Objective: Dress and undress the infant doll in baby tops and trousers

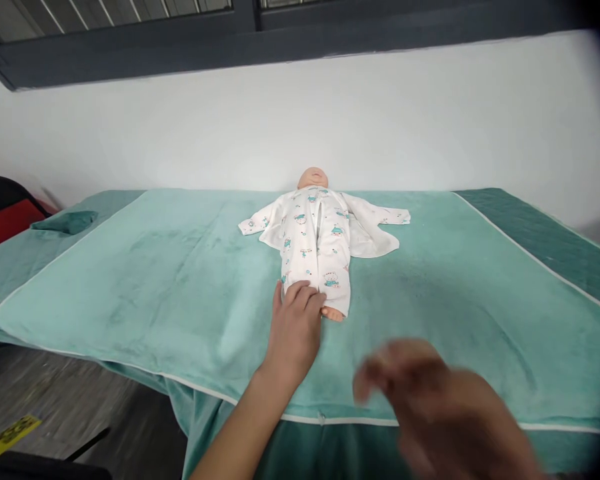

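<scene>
1. While our left hand (297, 323) lies over one leg end of the thin white printed outfit (305, 233), we can't tell if it's gripping; light pressure should keep fabric smooth.
2. Our right hand (425, 380), blurred, hangs apart nearer us; open or closed, can't tell.
3. Doll (312, 179): on its back, mid-cover, head wallward, smooth, rounded.
4. Green cover (205, 280): plush, pale-edged.

The outfit (301, 235) is white with a teal print, the sheet (430, 300) teal, white-edged
</scene>
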### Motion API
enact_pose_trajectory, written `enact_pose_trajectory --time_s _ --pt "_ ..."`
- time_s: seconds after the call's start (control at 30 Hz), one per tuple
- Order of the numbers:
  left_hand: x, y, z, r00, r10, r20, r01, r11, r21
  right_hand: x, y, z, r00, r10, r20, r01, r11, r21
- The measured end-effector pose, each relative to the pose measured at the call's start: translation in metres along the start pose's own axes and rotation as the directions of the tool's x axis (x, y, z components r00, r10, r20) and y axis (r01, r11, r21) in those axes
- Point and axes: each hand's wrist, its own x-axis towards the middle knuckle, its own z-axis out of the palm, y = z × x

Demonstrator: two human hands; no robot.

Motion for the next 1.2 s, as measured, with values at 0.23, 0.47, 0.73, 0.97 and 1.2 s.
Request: enact_pose_trajectory --time_s 0.23,0.47,0.73,0.97,1.2 --pt "0.004 0.002 -0.003 0.999 -0.004 -0.031 0.000 0.994 -0.109 0.026 0.098 0.027 0.963 0.174 -0.206 -0.253 0.850 -0.462" --pt "0.005 0.011 -0.004 0.984 0.067 -0.168 -0.098 0.978 -0.184 0.028 0.108 0.038 0.972 0.190 -0.135 -0.229 0.892 -0.391" --pt "-0.005 0.013 -0.010 0.967 0.117 -0.228 -0.174 0.953 -0.248 0.020 0.099 0.020 0.980 0.129 -0.150 -0.148 0.981 -0.122" --pt "-0.016 -0.012 -0.005 0.955 0.060 -0.290 -0.160 0.927 -0.338 0.010 0.106 -0.005 0.993 0.107 0.050 -0.080 0.923 -0.376" --pt "0.031 -0.084 0.020 0.953 -0.240 -0.186 0.200 0.957 -0.209 0.093 0.153 -0.013 0.994 -0.057 0.094 0.106 0.710 -0.696"
